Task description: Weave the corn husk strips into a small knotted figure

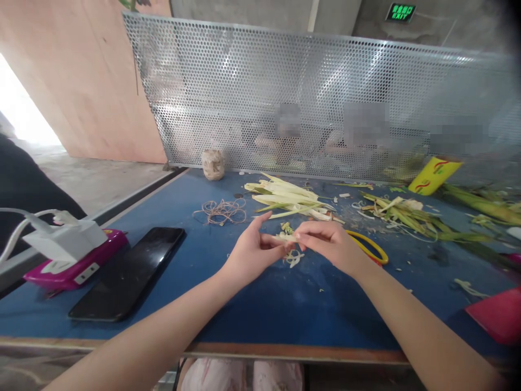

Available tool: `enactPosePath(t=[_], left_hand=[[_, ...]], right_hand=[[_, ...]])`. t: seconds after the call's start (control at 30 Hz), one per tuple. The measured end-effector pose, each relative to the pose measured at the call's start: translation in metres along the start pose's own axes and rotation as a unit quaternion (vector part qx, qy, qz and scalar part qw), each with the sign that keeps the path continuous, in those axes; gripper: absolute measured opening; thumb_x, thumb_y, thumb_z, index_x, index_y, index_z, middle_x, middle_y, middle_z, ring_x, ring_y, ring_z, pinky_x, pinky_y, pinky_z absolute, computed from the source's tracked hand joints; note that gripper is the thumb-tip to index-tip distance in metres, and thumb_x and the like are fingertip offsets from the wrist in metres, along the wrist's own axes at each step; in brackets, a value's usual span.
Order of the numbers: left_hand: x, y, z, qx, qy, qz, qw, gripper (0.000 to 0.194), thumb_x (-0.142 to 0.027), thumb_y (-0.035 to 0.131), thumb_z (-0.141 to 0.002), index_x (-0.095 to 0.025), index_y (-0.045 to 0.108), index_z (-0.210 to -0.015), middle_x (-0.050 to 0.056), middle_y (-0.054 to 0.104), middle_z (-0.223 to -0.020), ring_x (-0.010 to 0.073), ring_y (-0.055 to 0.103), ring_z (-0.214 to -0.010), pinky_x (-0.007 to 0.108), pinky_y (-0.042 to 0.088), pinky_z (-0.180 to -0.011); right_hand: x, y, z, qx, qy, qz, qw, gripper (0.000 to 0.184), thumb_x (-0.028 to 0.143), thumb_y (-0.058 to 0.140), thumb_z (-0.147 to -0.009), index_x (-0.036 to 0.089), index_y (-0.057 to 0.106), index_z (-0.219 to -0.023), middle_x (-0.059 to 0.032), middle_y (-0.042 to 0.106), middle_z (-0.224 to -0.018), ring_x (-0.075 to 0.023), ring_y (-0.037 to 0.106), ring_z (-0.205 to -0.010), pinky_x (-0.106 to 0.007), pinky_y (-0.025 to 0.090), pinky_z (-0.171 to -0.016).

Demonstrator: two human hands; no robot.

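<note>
My left hand (257, 245) pinches a small pale strip of corn husk (285, 237) between thumb and fingers. From the other side, the fingertips of my right hand (325, 241) close on the same strip. A yellow-green crumpled bit (287, 228) shows just above the fingers; whether it is joined to the strip I cannot tell. Below the hands lie thin curled husk shreds (293, 258). Partly hidden behind my right wrist is a yellow-and-red looped handle (372, 245). A pile of pale corn husks (287, 193) lies beyond my hands.
Tangled brown string (222, 212) and a whitish carved-looking cup (213, 164) sit farther back left. A black phone (128, 277) and magenta power strip (87, 260) occupy the left. Green husks (407, 214) and a yellow wrapper (434, 175) lie right. A perforated metal screen (252, 81) borders the blue table (285, 320).
</note>
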State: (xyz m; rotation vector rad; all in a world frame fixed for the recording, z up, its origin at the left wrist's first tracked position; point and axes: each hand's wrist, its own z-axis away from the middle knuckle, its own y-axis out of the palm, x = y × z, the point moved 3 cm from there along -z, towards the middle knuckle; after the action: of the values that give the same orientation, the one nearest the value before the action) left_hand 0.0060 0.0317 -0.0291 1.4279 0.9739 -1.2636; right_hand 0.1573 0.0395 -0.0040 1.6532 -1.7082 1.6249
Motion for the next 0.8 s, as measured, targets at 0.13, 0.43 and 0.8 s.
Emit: enactPosePath(t=[0.13, 0.43, 0.8], left_hand=[[-0.0027, -0.0009, -0.0005, -0.015, -0.018, 0.011, 1.0, 0.082, -0.005, 0.064, -0.057, -0.007, 0.029, -0.131, -0.001, 0.068, -0.06, 0.011, 0.06, -0.056, 0.024, 0.043, -0.06], [-0.0014, -0.0025, -0.0001, -0.007, -0.025, -0.005, 1.0, 0.072, -0.009, 0.065, -0.064, -0.009, 0.034, -0.128, 0.001, 0.07, -0.065, 0.0106, 0.061, -0.061, 0.023, 0.042, -0.06], [0.0026, -0.0038, -0.0021, 0.002, -0.007, -0.042, 0.999, 0.078, -0.016, 0.069, -0.062, -0.008, 0.032, -0.13, 0.003, 0.07, -0.066, 0.0133, 0.061, -0.059, 0.025, 0.043, -0.061]], right_hand=[[0.0053, -0.0004, 0.0001, 0.005, -0.05, 0.074, 0.996, 0.02, 0.015, 0.051, -0.077, 0.018, 0.057, -0.057, -0.0024, 0.054, -0.081, -0.0139, 0.054, -0.076, -0.027, 0.042, -0.073], [0.0044, -0.0002, 0.0014, -0.005, -0.085, 0.153, 0.985, 0.019, 0.006, 0.051, -0.071, 0.018, 0.045, -0.057, -0.0029, 0.051, -0.085, -0.0153, 0.053, -0.081, -0.03, 0.041, -0.077], [0.0037, 0.0049, 0.0027, -0.002, -0.116, 0.196, 0.974, 0.017, 0.007, 0.051, -0.071, 0.018, 0.044, -0.059, -0.0034, 0.052, -0.087, -0.0154, 0.053, -0.082, -0.031, 0.043, -0.078]])
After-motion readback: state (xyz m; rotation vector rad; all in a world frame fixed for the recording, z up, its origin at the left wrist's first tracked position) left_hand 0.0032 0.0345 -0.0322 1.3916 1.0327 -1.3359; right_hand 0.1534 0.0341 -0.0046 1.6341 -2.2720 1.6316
